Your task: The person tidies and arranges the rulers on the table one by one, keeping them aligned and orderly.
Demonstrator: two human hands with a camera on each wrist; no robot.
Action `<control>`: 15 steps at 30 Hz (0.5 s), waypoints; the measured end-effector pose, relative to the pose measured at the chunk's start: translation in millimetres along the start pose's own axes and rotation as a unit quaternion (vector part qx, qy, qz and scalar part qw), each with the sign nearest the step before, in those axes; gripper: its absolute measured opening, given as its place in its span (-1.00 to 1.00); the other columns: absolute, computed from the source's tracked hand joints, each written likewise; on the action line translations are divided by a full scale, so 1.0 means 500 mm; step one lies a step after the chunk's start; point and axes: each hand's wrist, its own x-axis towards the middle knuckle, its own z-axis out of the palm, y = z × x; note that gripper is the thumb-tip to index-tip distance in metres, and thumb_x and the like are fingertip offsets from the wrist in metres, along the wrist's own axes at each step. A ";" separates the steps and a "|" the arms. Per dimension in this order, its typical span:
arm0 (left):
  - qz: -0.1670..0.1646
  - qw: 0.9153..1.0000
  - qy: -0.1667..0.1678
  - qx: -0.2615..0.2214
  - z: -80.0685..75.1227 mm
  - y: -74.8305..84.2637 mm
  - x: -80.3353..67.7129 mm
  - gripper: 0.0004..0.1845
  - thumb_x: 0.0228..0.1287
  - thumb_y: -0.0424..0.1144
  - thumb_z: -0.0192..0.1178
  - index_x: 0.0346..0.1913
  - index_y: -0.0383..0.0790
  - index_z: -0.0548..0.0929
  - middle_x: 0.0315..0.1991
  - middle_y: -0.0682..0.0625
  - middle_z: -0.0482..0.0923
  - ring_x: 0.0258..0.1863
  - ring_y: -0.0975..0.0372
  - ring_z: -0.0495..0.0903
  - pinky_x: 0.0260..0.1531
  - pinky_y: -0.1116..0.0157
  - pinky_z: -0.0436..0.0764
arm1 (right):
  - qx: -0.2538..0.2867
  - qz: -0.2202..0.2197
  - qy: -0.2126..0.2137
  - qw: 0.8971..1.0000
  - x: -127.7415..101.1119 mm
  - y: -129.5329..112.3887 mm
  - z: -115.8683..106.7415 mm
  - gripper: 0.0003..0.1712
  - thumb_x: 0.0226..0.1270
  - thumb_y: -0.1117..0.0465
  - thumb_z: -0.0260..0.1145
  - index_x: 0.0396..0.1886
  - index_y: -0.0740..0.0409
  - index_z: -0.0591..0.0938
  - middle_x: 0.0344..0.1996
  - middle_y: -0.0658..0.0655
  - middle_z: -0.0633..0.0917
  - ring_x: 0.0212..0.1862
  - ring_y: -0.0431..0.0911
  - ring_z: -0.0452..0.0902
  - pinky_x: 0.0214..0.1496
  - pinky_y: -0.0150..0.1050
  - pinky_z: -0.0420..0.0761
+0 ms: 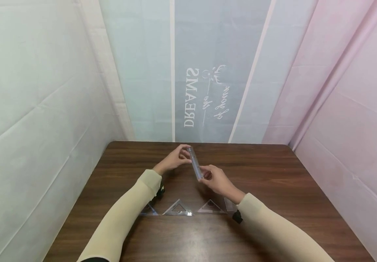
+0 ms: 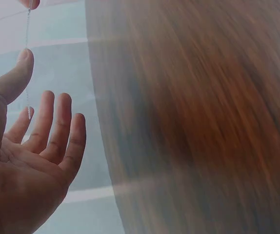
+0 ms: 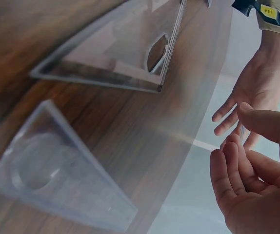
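Note:
Both hands hold a clear, narrow ruler (image 1: 195, 163) up above the table, slanted in the head view. My left hand (image 1: 175, 158) pinches its far end between thumb and index finger, the other fingers spread loosely. At the near end, my right hand (image 1: 219, 180) pinches it with thumb and fingertips. The left wrist view catches the ruler (image 2: 28, 29) edge-on as a thin line. Below the hands lie a clear set square (image 1: 178, 213) and a second set square (image 1: 211, 211) with triangular outlines.
A bluish set square (image 1: 149, 213) lies partly behind the left sleeve. Beside the right forearm is another clear piece (image 3: 81, 190) with a round hole. The brown wooden table (image 1: 273, 174) meets a printed curtain (image 1: 149, 91) at its far edge.

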 end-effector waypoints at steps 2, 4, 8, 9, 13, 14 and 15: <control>-0.002 1.000 -0.002 0.005 0.009 0.006 0.005 -0.24 0.46 -0.22 0.45 0.58 -0.18 0.31 0.23 -0.31 0.59 0.14 -0.10 0.68 0.07 0.05 0.70 | -0.003 0.000 0.002 1.000 -0.010 0.004 -0.008 -0.39 0.31 0.32 0.61 0.33 0.31 0.68 -0.15 0.06 0.71 -0.15 -0.14 0.68 -0.02 -0.14 0.75; -0.002 1.000 -0.007 0.012 0.020 0.013 0.011 -0.24 0.45 -0.19 0.46 0.57 -0.15 0.32 0.23 -0.27 0.59 0.15 -0.08 0.68 0.04 0.06 0.71 | -0.006 0.003 0.001 1.000 -0.020 0.009 -0.016 -0.39 0.31 0.32 0.61 0.34 0.30 0.68 -0.16 0.05 0.70 -0.15 -0.14 0.68 -0.03 -0.14 0.75; 0.008 1.000 -0.012 0.026 0.042 0.020 0.023 -0.24 0.43 -0.18 0.48 0.56 -0.16 0.34 0.22 -0.22 0.59 0.15 -0.05 0.67 0.09 0.08 0.70 | -0.014 -0.001 0.007 1.000 -0.039 0.021 -0.028 -0.39 0.29 0.33 0.62 0.32 0.33 0.68 -0.19 0.05 0.71 -0.15 -0.13 0.68 -0.04 -0.15 0.74; 0.011 0.999 -0.013 0.028 0.047 0.021 0.027 -0.25 0.42 -0.19 0.48 0.55 -0.17 0.34 0.22 -0.22 0.59 0.14 -0.05 0.66 0.13 0.08 0.68 | -0.016 -0.004 0.009 1.000 -0.043 0.024 -0.031 -0.39 0.29 0.33 0.62 0.32 0.33 0.68 -0.20 0.05 0.71 -0.16 -0.13 0.68 -0.05 -0.16 0.74; 0.028 0.999 -0.014 0.043 0.069 0.027 0.039 -0.25 0.39 -0.23 0.50 0.52 -0.24 0.37 0.21 -0.25 0.59 0.12 -0.04 0.66 0.21 0.09 0.64 | -0.015 -0.022 0.023 0.999 -0.061 0.037 -0.040 -0.42 0.25 0.37 0.62 0.27 0.40 0.69 -0.23 0.07 0.72 -0.17 -0.10 0.69 -0.06 -0.15 0.74; 0.033 0.998 -0.015 0.046 0.074 0.029 0.042 -0.26 0.38 -0.24 0.51 0.51 -0.25 0.37 0.20 -0.26 0.60 0.11 -0.05 0.66 0.21 0.09 0.64 | -0.014 -0.026 0.025 0.999 -0.066 0.041 -0.043 -0.42 0.26 0.38 0.62 0.26 0.41 0.69 -0.23 0.07 0.72 -0.17 -0.09 0.69 -0.06 -0.14 0.75; 0.038 0.998 -0.016 0.047 0.079 0.032 0.045 -0.26 0.38 -0.25 0.51 0.50 -0.27 0.38 0.19 -0.27 0.60 0.11 -0.06 0.67 0.21 0.08 0.64 | -0.013 -0.026 0.029 0.999 -0.072 0.043 -0.046 -0.43 0.25 0.38 0.62 0.25 0.42 0.69 -0.24 0.07 0.72 -0.18 -0.07 0.70 -0.06 -0.13 0.75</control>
